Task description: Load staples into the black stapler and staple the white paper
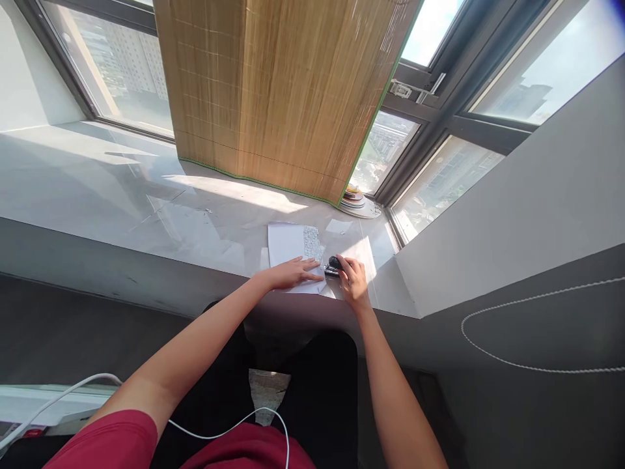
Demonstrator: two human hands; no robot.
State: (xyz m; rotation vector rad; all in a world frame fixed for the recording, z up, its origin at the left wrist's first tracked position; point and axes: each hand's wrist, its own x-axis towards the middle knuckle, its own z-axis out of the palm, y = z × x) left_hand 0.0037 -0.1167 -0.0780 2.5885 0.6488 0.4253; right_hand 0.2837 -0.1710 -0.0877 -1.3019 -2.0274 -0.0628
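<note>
- Red sleeves (107,443) and a white cable (234,423) lie nearest the head camera.
- Left hand (293,272) lies flat, fingers spread, pressing the paper sheets (293,244) onto the windowsill (122,195).
- Right hand (352,280) is closed around a black stapler (334,264), at the sheets' right edge.
- Judged step: stapling the sheets; next comes a firm downward press with the edges held aligned.
- Bamboo blind (273,91) hangs behind.

A white sheet of paper (293,251) (partly printed with dense text) lies flat under the left hand (293,272). A small black stapler (334,266) sits gripped in the right hand (352,281), at the paper's right edge.
</note>
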